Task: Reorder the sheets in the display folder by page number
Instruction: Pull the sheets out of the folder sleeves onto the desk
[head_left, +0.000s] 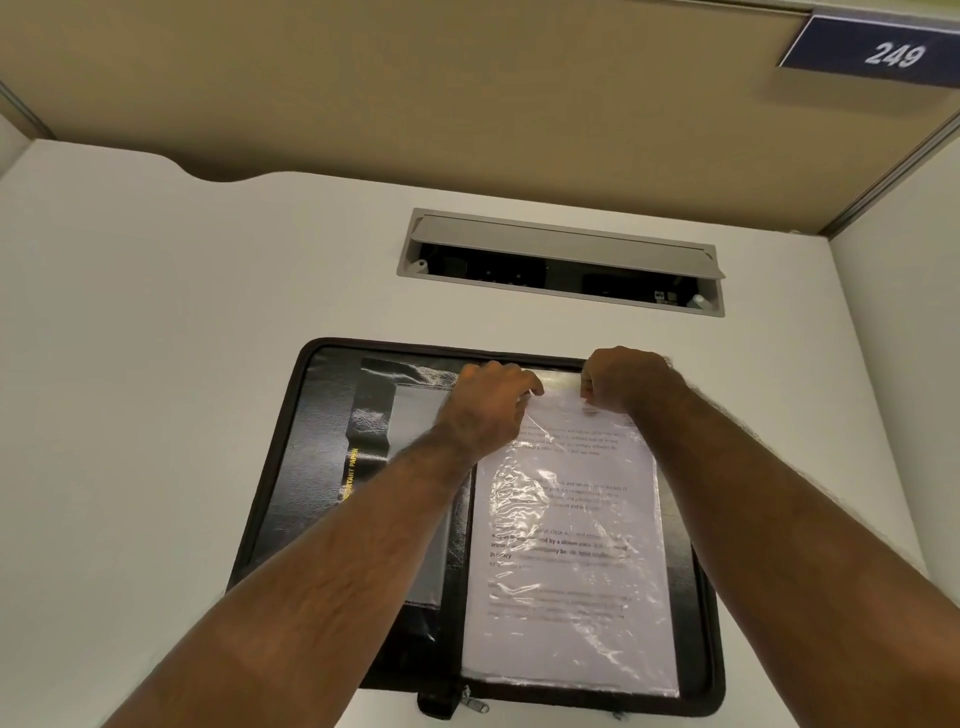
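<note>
A black zip-up display folder (311, 467) lies open on the white desk. Its right half holds a clear plastic sleeve (571, 639) with a printed white sheet (566, 519) inside. My left hand (485, 405) pinches the sleeve's top edge at its left corner. My right hand (626, 379) pinches the same top edge further right, fingers curled. Whether the fingers hold the sleeve alone or the sheet too is hidden. The folder's left half shows a black inner pocket with gold lettering and an empty clear sleeve (421, 571).
A grey cable hatch (561, 244) stands open in the desk (156, 338) just beyond the folder. Beige partition walls enclose the desk at the back and right, with a blue sign (878, 49) reading 249. The folder's zipper pull (475, 704) lies at the near edge.
</note>
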